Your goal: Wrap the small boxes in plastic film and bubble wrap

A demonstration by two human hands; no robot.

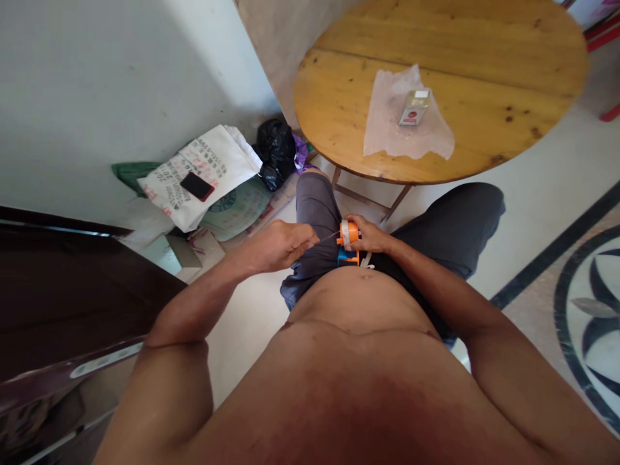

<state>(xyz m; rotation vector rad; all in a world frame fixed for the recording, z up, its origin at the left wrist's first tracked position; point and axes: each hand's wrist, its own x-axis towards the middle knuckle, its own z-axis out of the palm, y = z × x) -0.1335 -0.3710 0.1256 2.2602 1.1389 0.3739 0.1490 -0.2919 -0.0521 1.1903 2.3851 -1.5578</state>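
Observation:
Above the left thigh, my left hand [290, 244] is closed in a fist. A thin, straight strand [329, 237] runs from it to a small round orange part with a white band [345, 233]; whether it is a cord or a rod I cannot tell. My right hand [369, 235] has its fingers wrapped round that orange part in front of the belly. Just below it, a blue and orange piece [347, 258] shows between the legs, partly hidden. A whitish strip [367, 261] lies beside it, near the waist.
Ahead stands a round wooden table [484, 77] with a crumpled translucent sheet [382, 129] and a small box [414, 108]. At left, a phone [196, 186] lies on a white printed sack [213, 158]. Black bags [276, 148] and a cardboard box [174, 255] sit by the wall.

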